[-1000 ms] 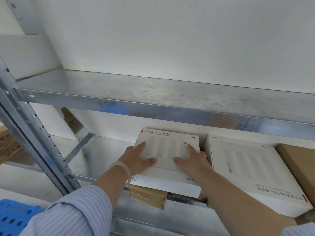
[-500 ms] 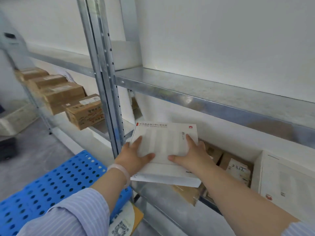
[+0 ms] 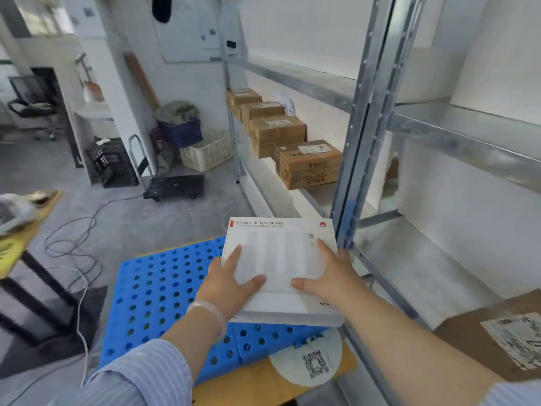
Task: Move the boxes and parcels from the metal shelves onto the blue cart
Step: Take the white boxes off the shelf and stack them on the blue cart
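I hold a flat white box (image 3: pixel 278 253) with a red logo in both hands, out in front of the metal shelves (image 3: pixel 363 121). My left hand (image 3: pixel 231 284) grips its left edge and my right hand (image 3: pixel 328 278) grips its right edge, thumbs on top. The box hangs above the right part of the blue perforated cart (image 3: pixel 164 291). A yellow parcel with a round QR label (image 3: pixel 304 364) lies on the cart's near end. Several brown cardboard boxes (image 3: pixel 307 162) sit in a row on the shelf further left.
Another brown box (image 3: pixel 494 332) rests on the shelf at lower right. A shelf upright (image 3: pixel 351 171) stands just right of the held box. On the floor lie cables (image 3: pixel 73 238), a black trolley (image 3: pixel 172 184), crates and a white basket (image 3: pixel 205 153). A table edge (image 3: pixel 20 227) shows at left.
Both hands pulled the white box off the shelf and carried it left past the upright, to above the blue cart. My view swung left toward the room.
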Action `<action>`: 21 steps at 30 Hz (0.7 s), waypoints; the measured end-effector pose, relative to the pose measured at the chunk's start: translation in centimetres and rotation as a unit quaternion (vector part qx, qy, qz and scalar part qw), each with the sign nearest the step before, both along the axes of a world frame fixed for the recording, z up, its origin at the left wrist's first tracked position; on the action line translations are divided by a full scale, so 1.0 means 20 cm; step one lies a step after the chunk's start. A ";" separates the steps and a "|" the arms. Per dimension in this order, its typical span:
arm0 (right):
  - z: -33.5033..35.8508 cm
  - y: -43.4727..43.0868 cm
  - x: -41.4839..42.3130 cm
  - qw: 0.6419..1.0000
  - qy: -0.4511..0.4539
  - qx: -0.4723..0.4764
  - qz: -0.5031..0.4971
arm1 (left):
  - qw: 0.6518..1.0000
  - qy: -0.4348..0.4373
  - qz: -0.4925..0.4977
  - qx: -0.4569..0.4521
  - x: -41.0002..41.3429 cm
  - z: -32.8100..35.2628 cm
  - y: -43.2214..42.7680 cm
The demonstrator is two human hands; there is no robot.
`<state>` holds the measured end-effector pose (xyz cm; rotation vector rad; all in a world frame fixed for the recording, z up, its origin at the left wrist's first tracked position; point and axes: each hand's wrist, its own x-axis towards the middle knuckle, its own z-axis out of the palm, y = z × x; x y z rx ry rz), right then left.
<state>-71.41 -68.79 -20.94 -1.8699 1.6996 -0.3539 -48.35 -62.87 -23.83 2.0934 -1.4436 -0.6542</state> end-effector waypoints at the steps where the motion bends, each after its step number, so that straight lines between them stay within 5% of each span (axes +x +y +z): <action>1: -0.02 -0.01 0.08 1.000 -0.012 -0.001 0.018 | 1.000 0.001 0.018 0.001 0.07 -0.02 0.03; 21: -0.56 -0.22 1.38 0.973 -0.006 0.123 0.195 | 0.969 0.083 0.213 0.092 1.17 -0.56 0.25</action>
